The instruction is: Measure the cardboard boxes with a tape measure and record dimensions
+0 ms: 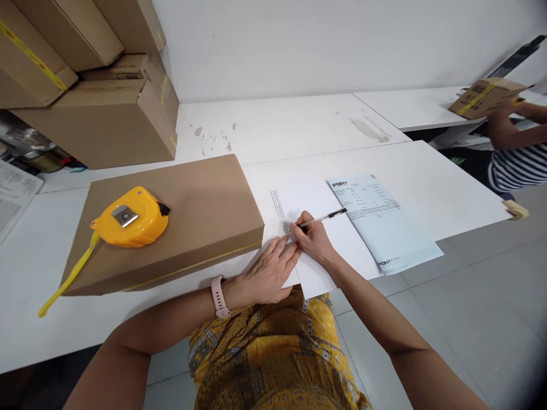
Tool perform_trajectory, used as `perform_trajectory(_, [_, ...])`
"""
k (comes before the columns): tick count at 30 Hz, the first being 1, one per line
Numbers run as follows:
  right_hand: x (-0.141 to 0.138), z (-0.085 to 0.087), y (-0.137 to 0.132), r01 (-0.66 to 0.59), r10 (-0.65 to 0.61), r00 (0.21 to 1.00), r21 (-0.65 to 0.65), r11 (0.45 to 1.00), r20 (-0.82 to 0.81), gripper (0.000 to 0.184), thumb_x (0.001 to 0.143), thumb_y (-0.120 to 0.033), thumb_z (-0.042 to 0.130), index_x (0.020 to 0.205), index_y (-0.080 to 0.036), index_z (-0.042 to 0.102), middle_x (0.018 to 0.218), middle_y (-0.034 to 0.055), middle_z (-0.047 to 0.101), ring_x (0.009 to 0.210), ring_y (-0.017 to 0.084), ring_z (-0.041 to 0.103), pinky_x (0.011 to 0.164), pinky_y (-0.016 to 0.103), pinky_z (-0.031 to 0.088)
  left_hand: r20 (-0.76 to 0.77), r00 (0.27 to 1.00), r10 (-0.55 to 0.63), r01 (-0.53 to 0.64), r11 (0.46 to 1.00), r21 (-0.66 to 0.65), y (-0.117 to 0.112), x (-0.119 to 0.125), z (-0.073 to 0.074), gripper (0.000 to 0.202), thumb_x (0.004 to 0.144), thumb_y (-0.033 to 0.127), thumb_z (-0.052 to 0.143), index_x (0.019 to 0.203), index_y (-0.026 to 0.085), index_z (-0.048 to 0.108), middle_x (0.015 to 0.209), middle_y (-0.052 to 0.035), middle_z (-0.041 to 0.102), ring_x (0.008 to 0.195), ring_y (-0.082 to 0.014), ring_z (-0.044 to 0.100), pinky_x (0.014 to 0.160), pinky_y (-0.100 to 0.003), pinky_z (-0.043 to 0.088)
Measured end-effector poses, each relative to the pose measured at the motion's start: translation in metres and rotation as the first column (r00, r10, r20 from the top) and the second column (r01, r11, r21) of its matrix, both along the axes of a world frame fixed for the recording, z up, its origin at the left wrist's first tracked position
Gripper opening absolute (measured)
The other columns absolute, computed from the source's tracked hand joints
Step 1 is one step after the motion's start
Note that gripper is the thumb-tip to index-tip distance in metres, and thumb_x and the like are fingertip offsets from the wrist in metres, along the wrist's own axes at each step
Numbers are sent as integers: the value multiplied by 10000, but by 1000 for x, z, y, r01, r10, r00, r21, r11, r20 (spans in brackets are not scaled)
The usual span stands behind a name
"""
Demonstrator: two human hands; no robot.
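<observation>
our right hand (pixel 314 238) pinches a pen (pixel 328 216) at the left edge of a white paper (pixel 310 199) on the table (pixel 448 196). our left hand (pixel 271 270) lies palm down, fingers slightly spread, near a cardboard box (pixel 205 199)

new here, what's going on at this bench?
The person's right hand holds a pen to a white sheet, near a column of small marks; the left hand lies flat by the sheet's near-left edge. A yellow tape measure sits on a flat cardboard box to the left. Pale blue papers lie to the right. Farther right, a co-worker is at a smaller box.
</observation>
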State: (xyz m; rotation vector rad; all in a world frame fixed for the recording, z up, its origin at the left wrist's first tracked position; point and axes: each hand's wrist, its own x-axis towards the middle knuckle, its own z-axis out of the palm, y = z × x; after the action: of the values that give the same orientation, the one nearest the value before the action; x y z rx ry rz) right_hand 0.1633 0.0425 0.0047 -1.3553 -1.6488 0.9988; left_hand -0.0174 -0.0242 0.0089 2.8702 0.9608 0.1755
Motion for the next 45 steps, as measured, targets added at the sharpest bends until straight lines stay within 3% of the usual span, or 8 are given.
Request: perform_trajectory(45, [0,0,0,1,-1,1000,-7,1000,19,211,885,-343,572,758,-245,436,539,-83,401,481,111,412,496,261,320,-23,1000,-15,15,1000,-8,1,1,5,898,877,478,603,1552,-20,284,1569,-266,395,1485,-459,277,1240,-551,139])
